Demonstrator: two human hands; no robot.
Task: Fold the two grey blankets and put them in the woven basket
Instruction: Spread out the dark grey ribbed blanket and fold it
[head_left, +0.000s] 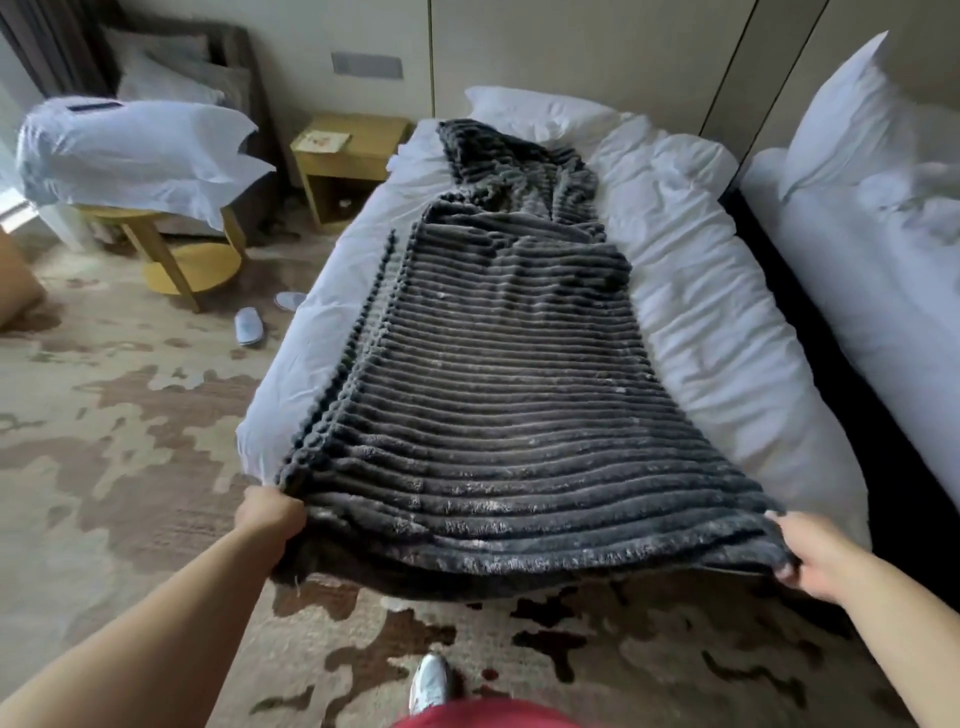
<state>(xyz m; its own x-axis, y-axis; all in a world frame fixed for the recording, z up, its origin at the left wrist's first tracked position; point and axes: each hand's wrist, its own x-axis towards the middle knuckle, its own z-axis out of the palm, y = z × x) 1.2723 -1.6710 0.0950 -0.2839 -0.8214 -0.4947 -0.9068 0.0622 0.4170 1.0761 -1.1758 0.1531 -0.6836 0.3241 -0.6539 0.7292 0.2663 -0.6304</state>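
Lengthwise on bed (701, 312), grey blanket (493, 415) spread flat, near edge lifted past foot of bed, left corner clenched in left hand (270, 514), right corner grasped by right hand (810, 556), both just beyond the mattress, far end rumpled near pillow (535, 111)

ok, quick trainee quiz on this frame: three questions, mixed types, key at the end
1. True or false: the grey blanket lies stretched along the bed, towards the pillow.
2. Of the left hand and the right hand, which grips the blanket's near edge? A) left only B) right only C) both, one at each corner
3. Fill in: on the carpet left of the bed lie two white ____.

Key: 1 true; 2 C; 3 slippers.
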